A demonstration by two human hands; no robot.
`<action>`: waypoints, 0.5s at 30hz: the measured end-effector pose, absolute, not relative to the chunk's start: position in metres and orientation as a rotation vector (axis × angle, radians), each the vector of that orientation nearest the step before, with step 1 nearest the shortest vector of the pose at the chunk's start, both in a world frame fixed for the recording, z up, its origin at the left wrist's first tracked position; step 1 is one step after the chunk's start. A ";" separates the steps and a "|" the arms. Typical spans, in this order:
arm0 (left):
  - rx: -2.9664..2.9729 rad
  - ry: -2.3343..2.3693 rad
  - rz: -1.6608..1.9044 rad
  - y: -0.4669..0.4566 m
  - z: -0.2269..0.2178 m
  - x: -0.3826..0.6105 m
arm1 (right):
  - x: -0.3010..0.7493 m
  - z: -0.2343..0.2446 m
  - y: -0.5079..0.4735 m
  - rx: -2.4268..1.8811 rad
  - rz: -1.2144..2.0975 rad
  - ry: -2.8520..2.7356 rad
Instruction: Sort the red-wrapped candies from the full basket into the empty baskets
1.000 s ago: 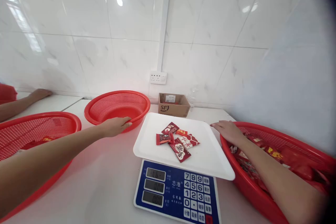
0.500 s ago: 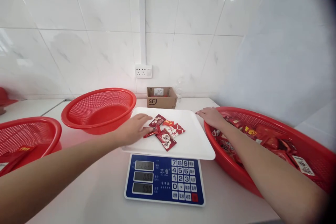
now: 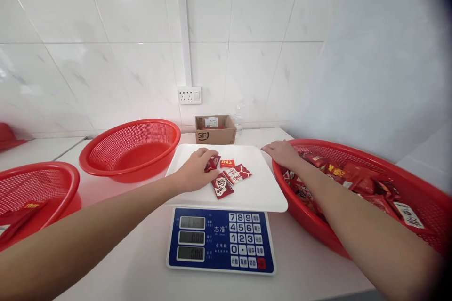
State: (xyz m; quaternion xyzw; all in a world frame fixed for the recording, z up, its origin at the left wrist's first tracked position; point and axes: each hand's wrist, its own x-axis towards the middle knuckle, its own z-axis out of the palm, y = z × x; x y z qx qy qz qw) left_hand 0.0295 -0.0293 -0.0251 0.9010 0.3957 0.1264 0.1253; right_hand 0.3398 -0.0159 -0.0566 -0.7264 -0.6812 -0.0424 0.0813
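Note:
My left hand (image 3: 197, 169) is over the white weighing tray (image 3: 261, 197), its fingers closed on a small dark red packet (image 3: 212, 163). Beside it on the tray lie a red-and-white packet (image 3: 237, 174), a small bright red packet (image 3: 227, 163) and a dark red packet with white lettering (image 3: 222, 186). The tray belongs to a scale with a blue keypad panel (image 3: 221, 240). My right hand (image 3: 282, 153), fingers stretched out and holding nothing, rests at the rim of the right red basket (image 3: 339, 148), near the tray's corner. Red packets (image 3: 360, 178) fill that basket.
A red plastic basket (image 3: 137, 169) stands left of the tray, and another (image 3: 67, 183), with some red packets (image 3: 21, 218) in it, is at the far left. Behind the scale sits a cardboard box (image 3: 216, 136) against the tiled wall, with a clear bottle (image 3: 238, 120) beside it.
My left hand has moved right over the tray and closed on a dark red packet. My right hand stays by the right basket's rim. The view has shifted slightly.

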 end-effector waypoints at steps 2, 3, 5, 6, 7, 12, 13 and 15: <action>2.664 1.079 0.291 -0.032 -0.026 0.038 | 0.340 -0.057 -0.016 -2.167 -0.134 -2.039; 2.693 1.039 0.240 -0.033 -0.027 0.042 | 0.340 -0.057 -0.016 -2.166 -0.137 -2.040; 2.761 0.970 0.145 -0.034 -0.030 0.051 | 0.340 -0.057 -0.015 -2.166 -0.141 -2.039; 2.796 0.947 0.111 -0.034 -0.031 0.055 | 0.340 -0.057 -0.015 -2.166 -0.142 -2.038; 2.828 0.933 0.091 -0.034 -0.032 0.059 | 0.340 -0.058 -0.016 -2.165 -0.141 -2.037; 2.948 1.009 0.161 -0.032 -0.035 0.076 | 0.340 -0.058 -0.015 -2.163 -0.137 -2.034; 2.968 1.036 0.184 -0.031 -0.036 0.078 | 0.340 -0.058 -0.015 -2.163 -0.136 -2.033; 3.006 1.072 0.213 -0.030 -0.036 0.082 | 0.340 -0.059 -0.015 -2.161 -0.133 -2.030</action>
